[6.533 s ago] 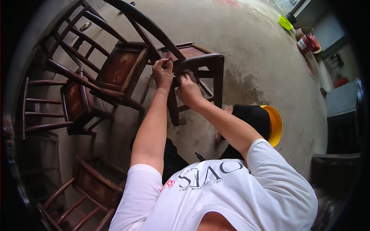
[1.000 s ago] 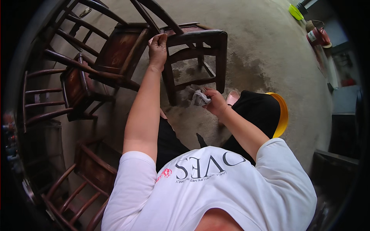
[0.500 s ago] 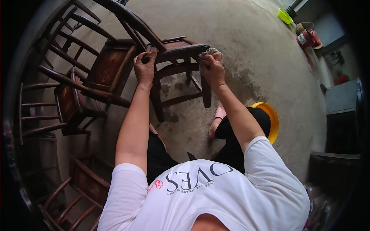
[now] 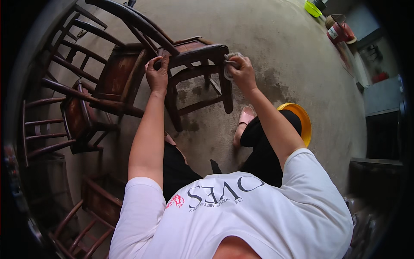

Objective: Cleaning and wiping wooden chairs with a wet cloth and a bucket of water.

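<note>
A dark wooden chair (image 4: pixel 194 55) with a worn reddish seat stands in front of me, its legs on the concrete floor. My left hand (image 4: pixel 157 77) grips it at the left corner of the seat, below the back post, with thumb and fingers curled in. In my right hand (image 4: pixel 243 75) is a bunched grey rag (image 4: pixel 228 69), pressed between the fingers beside the seat's right front corner. Whether the rag touches the wood there, I cannot tell. The palm side of the right hand is hidden.
More dark wooden chairs crowd the left side, one with a reddish seat (image 4: pixel 120 71) close by my left hand. A yellow basin (image 4: pixel 304 123) sits by my right leg. Wet patches (image 4: pixel 271 84) mark the floor (image 4: pixel 297 64). A lime-green basin (image 4: pixel 312 8) and a red bucket (image 4: pixel 340 32) lie far right.
My right hand with the rag has drawn off the seat's front corner to its right side. My left hand keeps its place on the chair. The whole view has shifted slightly.
</note>
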The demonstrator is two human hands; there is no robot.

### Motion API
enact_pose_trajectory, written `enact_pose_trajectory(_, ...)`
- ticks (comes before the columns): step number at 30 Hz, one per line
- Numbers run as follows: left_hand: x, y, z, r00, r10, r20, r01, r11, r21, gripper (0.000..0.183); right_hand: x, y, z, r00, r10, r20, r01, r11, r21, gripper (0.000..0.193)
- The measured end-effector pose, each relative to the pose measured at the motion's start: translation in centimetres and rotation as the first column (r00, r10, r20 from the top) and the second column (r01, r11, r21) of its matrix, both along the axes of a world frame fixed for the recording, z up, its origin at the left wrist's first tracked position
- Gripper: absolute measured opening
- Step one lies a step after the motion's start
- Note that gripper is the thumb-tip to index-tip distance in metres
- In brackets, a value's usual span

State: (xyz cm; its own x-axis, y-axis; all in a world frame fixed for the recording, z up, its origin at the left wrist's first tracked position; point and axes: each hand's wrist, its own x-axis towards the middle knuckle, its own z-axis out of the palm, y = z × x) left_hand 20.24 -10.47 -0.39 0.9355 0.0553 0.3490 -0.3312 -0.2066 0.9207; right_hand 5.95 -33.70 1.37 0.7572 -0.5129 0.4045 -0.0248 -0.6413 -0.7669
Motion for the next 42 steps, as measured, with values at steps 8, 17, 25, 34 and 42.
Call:
enact_pose_trajectory(8,0.3,-0.5,0.0,0.999,-0.022,-0.026,0.022,0.999,-0.03,0.031,-3.5,5.1,-8.0,0.961,-0.157,-0.227,0.081,0.946,-0.313,0.016)
enact_pose_trajectory(17,0.3,-0.2,0.2,0.999,-0.011,-0.033,0.01,1.0,-0.025,0.036,-5.2,6.9,-5.2,0.902,0.179,-0.392,-0.355,0.824,-0.442,0.011)
enact_pose_trajectory(25,0.8,-0.5,-0.1,1.0,-0.005,0.015,0.005,1.0,-0.02,0.037,-0.8,4.8,-5.8,0.754,-0.011,-0.657,-0.442,0.732,-0.519,0.016)
enact_pose_trajectory(34,-0.9,0.6,-1.1,0.998,-0.051,0.049,0.052,0.998,-0.023,0.032,-5.0,4.7,-4.0,0.864,0.199,-0.462,-0.256,0.964,-0.065,0.018)
enact_pose_trajectory(42,-1.3,-0.9,-1.1,1.0,-0.026,-0.003,0.026,0.999,-0.019,0.026,2.6,-2.0,-1.7,0.995,-0.061,0.082,0.0,0.799,0.601,0.019)
